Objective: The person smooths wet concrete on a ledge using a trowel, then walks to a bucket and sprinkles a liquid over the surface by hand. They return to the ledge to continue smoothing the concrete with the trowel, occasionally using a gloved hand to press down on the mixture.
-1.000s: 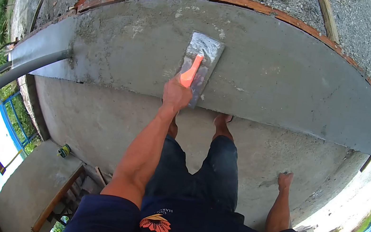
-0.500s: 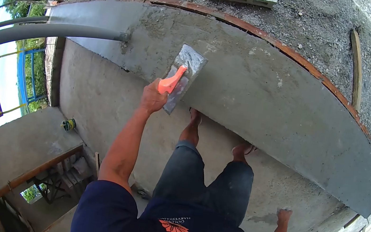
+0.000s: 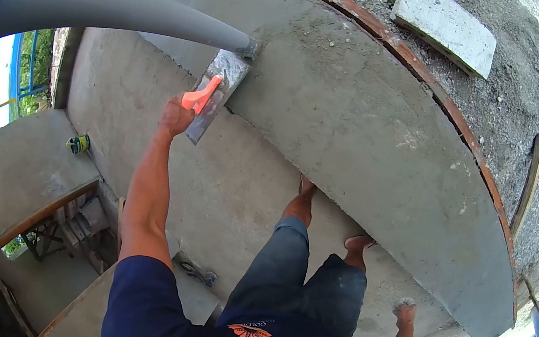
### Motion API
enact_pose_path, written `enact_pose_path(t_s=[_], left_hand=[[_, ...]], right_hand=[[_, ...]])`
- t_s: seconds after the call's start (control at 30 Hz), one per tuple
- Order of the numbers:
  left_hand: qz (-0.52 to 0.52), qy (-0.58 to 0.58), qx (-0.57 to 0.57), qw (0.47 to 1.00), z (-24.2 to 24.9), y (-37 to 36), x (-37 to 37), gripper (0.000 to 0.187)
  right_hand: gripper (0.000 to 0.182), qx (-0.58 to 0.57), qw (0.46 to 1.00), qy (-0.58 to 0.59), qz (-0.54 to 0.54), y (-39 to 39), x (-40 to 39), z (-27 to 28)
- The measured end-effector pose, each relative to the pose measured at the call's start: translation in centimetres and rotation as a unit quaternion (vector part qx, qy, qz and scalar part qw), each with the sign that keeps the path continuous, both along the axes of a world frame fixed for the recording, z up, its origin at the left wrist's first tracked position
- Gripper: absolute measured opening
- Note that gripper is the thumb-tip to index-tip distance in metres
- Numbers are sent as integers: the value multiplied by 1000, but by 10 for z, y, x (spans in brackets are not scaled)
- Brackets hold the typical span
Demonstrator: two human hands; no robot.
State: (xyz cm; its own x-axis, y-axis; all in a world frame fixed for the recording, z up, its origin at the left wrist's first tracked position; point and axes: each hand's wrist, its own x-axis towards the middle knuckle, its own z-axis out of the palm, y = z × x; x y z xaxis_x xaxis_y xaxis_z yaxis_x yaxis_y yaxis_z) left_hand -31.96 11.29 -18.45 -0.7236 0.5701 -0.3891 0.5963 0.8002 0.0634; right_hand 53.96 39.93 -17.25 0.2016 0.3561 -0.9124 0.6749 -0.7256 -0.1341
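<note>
My left hand (image 3: 177, 117) is wrapped round the orange handle of a rectangular plastering trowel (image 3: 231, 73). Its metal blade, smeared with grey, lies over the edge of the smooth grey cement ledge (image 3: 358, 133), just below the end of a thick grey pipe (image 3: 160, 15). Low on the right is my right hand (image 3: 406, 314), closed, with grey cement-like matter at its fingers. Whether it holds something there is hard to make out.
A reddish wooden form strip (image 3: 429, 81) borders the ledge's far curve. Beyond it lie gravel, a concrete block (image 3: 444, 26) and a wooden stick (image 3: 529, 186). A yellow-green container (image 3: 78, 144) stands at left, above an opening with timber. Sandals (image 3: 198, 273) lie on the floor.
My left hand has carried the trowel left along the ledge, up to the pipe's end. The view has turned and shifted left. The right hand stays low at the right.
</note>
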Motion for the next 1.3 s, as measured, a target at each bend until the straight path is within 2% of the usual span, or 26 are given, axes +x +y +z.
enact_pose_path(t_s=[0.03, 0.13, 0.3, 0.43, 0.57, 0.63, 0.67, 0.73, 0.8, 0.83, 0.93, 1.0, 1.03, 1.07, 1.17, 1.2, 1.23, 1.3], left_hand=[[-12, -25, 0, 1000, 5, 18, -2, 27], [90, -156, 75, 981, -16, 20, 21, 25], [-70, -210, -12, 975, 7, 43, 63, 23], [-75, -155, -7, 985, 44, 98, 7, 24], [-50, -189, 20, 980, -2, 114, -12, 22], [30, -255, 88, 962, -5, 129, 33, 22], [-35, -238, 43, 970, -2, 149, 66, 25], [-57, -307, 7, 950, -4, 186, 143, 31], [-55, -317, 47, 945, 1, 208, 197, 31], [-33, -294, 63, 953, 8, 208, 198, 29], [41, -214, 96, 971, 15, 175, 163, 23], [94, -163, 149, 971, 8, 138, 109, 24], [135, -196, 135, 962, 6, 129, 89, 24], [176, -228, 117, 950, 5, 125, 83, 25], [142, -276, 165, 936, -27, 151, 154, 27], [72, -272, 120, 952, -19, 180, 196, 27], [56, -299, 136, 943, -25, 199, 243, 27], [15, -372, 70, 926, -3, 248, 313, 21]], right_hand=[[9, 13, 1000, 2, 5, 8, -12, 1], [6, 28, 998, 5, 64, 19, -31, -2], [4, 35, 992, -12, 122, 13, -79, -4], [5, 49, 991, -14, 121, 8, -111, 13], [4, 53, 993, -24, 102, -2, -104, 20], [3, 48, 995, -7, 90, -11, -96, 13], [3, 41, 993, -16, 108, -14, -94, 4], [3, 25, 989, -34, 142, -24, -93, -10], [3, 33, 981, 21, 190, -23, -100, -18], [3, 36, 975, 45, 214, -21, -103, -18], [5, 57, 994, 72, 50, -12, -96, -8], [5, 46, 995, 35, 84, -12, -70, -9], [6, 38, 994, 16, 100, -16, -53, -13], [7, 32, 997, 17, 72, -23, -38, -13], [8, 9, 1000, 6, 21, -39, -11, -16], [8, -5, 1000, -4, 25, -43, -9, -17], [9, -17, 999, -12, 29, -45, -11, -18], [8, -20, 998, 7, 65, -48, -18, -15]])
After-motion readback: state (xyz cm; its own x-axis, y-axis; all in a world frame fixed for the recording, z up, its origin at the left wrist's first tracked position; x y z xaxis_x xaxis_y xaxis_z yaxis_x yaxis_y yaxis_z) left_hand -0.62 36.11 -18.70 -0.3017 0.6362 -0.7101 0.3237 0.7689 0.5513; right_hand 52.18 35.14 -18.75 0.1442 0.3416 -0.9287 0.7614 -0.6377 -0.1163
